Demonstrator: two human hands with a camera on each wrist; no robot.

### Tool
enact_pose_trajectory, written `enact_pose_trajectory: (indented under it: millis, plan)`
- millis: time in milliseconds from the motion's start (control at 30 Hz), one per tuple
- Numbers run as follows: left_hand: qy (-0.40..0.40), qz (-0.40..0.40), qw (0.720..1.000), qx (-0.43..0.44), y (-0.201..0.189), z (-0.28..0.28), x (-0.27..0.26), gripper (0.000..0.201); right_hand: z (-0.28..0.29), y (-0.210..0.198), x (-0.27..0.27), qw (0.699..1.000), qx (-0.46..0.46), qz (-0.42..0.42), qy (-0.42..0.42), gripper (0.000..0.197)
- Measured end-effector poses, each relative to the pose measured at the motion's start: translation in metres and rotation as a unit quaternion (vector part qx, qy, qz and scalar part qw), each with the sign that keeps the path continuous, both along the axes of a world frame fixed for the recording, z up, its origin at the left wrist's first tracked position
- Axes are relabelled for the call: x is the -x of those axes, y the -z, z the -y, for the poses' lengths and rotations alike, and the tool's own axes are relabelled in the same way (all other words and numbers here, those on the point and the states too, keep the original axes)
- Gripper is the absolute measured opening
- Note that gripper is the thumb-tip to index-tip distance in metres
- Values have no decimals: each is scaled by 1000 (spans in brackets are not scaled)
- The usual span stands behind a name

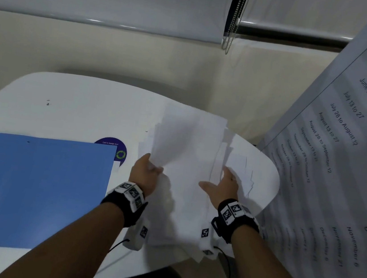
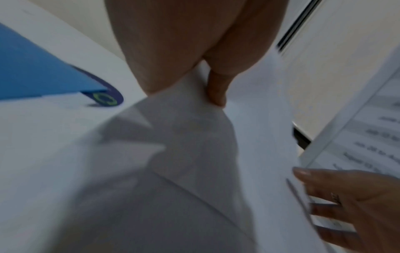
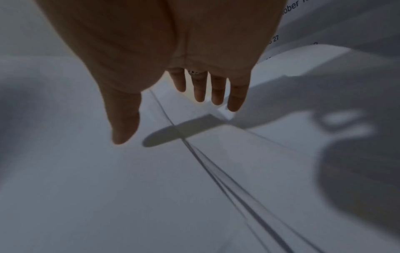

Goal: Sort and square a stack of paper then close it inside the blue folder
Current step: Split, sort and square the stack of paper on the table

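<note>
A loose, fanned pile of white paper sheets (image 1: 188,163) lies on the right half of the white table (image 1: 65,104). My left hand (image 1: 148,171) pinches the left edge of several sheets (image 2: 188,130) and lifts them off the pile. My right hand (image 1: 223,183) lies with straight, spread fingers (image 3: 216,89) on the sheets (image 3: 194,171) at the pile's right side. The blue folder (image 1: 31,188) lies flat on the left of the table, its corner (image 2: 43,73) beside my left hand.
A round dark purple sticker (image 1: 118,151) on the table pokes out from under the folder's far right corner. A large printed date chart (image 1: 345,141) hangs close on the right. A wall with a window blind and bead cord (image 1: 234,19) stands behind the table.
</note>
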State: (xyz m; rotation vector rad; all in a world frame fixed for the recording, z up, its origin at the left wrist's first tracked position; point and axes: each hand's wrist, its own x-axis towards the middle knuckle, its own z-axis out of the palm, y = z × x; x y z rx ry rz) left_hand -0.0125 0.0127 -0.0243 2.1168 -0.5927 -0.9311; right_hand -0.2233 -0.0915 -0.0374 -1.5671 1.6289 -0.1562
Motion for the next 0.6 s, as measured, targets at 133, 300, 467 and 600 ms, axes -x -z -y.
enact_pose_trajectory:
  millis: [133, 300, 467, 600]
  plan:
    - [0, -48, 991, 125, -36, -8, -29, 25, 17, -42, -15, 974, 17, 222, 49, 104]
    - [46, -95, 969, 224, -84, -6, -46, 39, 18, -100, -39, 917, 31, 391, 67, 52]
    - [42, -60, 952, 297, -116, -8, -57, 28, 6, -138, -51, 896, 93, 431, 55, 37]
    - [43, -83, 951, 295, -106, -17, -66, 36, -3, -139, -50, 908, 138, 394, 47, 62]
